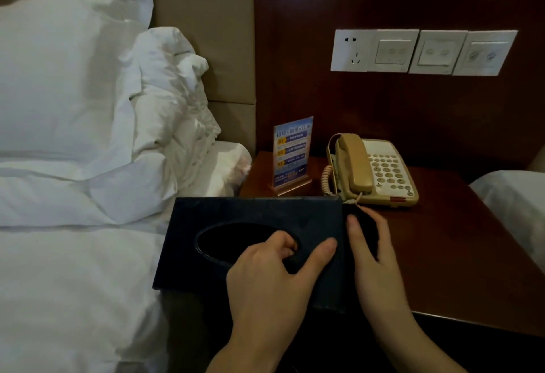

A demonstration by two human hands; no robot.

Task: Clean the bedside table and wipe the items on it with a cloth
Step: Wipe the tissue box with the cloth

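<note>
A dark blue tissue box (pixel 250 216) with an oval opening is held above the gap between the bed and the bedside table (pixel 460 243). My left hand (pixel 274 272) grips it, fingers hooked into the oval hole and thumb on the lid. At the box's right end my right hand (pixel 374 251) holds a dark cloth (pixel 364 225) pressed against the side. A beige telephone (pixel 374 169) and a blue card in a stand (pixel 292 153) sit at the back of the table.
White pillows (pixel 73 92) and a duvet (pixel 59 284) fill the left. Another white bed corner (pixel 516 198) shows at the right edge. Wall switches and a socket (pixel 421 51) hang on the dark wood panel above the table.
</note>
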